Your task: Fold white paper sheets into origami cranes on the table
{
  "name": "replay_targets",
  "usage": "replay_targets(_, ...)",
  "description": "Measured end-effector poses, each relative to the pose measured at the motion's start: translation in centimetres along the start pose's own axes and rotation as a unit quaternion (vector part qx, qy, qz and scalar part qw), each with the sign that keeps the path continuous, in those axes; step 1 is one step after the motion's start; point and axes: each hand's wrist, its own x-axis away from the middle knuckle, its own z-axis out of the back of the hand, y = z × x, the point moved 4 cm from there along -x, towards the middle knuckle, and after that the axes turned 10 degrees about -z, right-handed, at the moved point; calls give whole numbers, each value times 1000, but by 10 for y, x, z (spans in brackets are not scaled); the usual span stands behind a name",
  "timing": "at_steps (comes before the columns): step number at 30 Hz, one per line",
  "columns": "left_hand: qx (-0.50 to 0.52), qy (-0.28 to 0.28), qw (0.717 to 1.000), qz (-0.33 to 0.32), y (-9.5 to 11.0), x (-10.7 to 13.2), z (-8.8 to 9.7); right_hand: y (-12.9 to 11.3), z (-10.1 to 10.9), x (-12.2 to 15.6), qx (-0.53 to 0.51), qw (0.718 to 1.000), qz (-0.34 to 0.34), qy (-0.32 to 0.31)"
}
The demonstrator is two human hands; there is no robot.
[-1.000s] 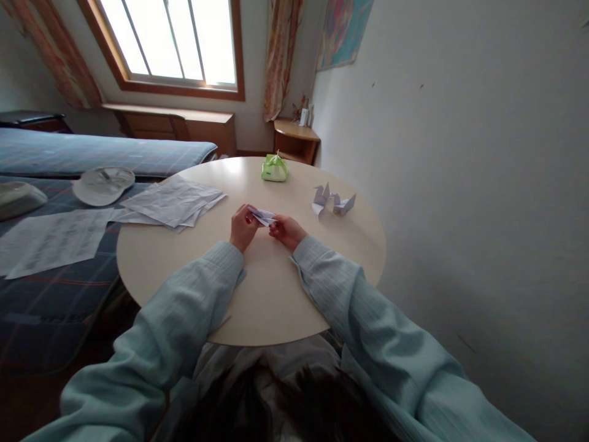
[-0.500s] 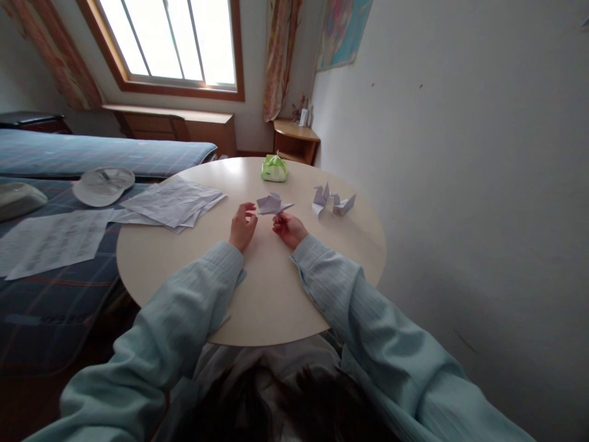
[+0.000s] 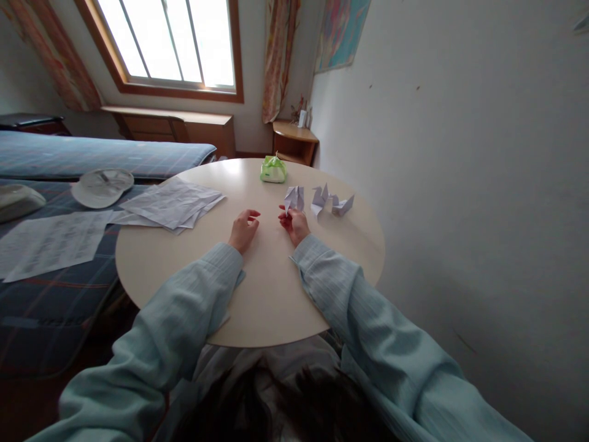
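Observation:
Between the fingers of my right hand (image 3: 295, 226) is a folded paper bird (image 3: 294, 197), held up over the middle of the round table (image 3: 271, 288). My left hand (image 3: 244, 231) rests to its left with fingers curved and apart, holding nothing. Two more folded paper birds stand right of the held one: a nearer-left paper bird (image 3: 319, 199) with raised points, and a second paper bird (image 3: 342, 205) beside it. The lower part of the held bird is hidden by my fingers.
A green tissue pack (image 3: 273, 170) sits at the table's far side. Loose paper sheets (image 3: 170, 204) overlap the left edge, with a printed sheet (image 3: 55, 242) on the plaid bed (image 3: 46, 319). A white cap (image 3: 102, 188) lies there too. The wall (image 3: 442, 202) borders the right.
My right hand has turned the paper bird and shifted it slightly right, away from my left hand. My left hand has stayed nearly in place, its fingers a little straighter.

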Motion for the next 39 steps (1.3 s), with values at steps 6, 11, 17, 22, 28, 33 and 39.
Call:
replay_targets(6, 31, -24, 999, -13, 7, 2, -1, 9, -10, -6, 183, 979, 77, -46)
replay_targets(11, 101, -31, 994, -24, 10, 2, -4, 18, -14, -9, 286, 942, 140, -106)
replay_targets(17, 137, 21, 990, -16, 0, 0, -4, 16, -12, -10, 302, 934, 168, -89)
replay_targets(22, 127, 62, 990, -14, -3, -1, -1, 15, -10, -10, 289, 943, 158, -46)
replay_targets(28, 121, 59, 991, -18, -2, -1, 0, 10, -3, -11, 271, 947, 170, 23)
replay_targets(33, 125, 68, 989, -25, -4, -1, 0, 2, -2, -5, 259, 945, 196, 49)
replay_targets(39, 99, 55, 993, -25, -1, 0, -1, 1, 0, -5, 216, 953, 201, 66)
